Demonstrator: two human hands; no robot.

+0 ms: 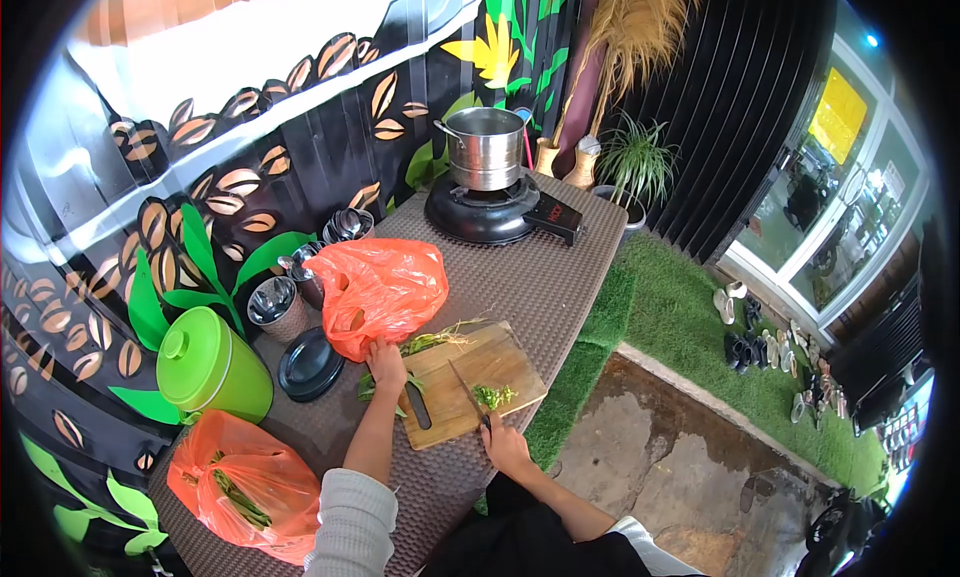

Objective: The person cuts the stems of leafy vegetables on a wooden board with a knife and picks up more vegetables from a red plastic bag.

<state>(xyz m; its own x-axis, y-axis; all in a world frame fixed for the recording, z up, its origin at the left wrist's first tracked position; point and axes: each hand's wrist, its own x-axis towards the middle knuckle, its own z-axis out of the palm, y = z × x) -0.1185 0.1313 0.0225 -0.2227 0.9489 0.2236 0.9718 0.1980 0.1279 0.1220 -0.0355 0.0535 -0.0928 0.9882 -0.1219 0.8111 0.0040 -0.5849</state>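
My left hand rests at the left edge of a wooden cutting board, gripping a bunch of green stalks that lies across the board's far side. My right hand is closed around the handle of a knife whose blade points across the board. A small heap of chopped greens lies just right of the blade. A second black-handled knife lies on the board near my left hand.
Orange plastic bag behind the board; another orange bag with greens at near left. Green lidded bucket, black plate, cutlery holders. Steel pot on a stove. Table edge at right drops to grass.
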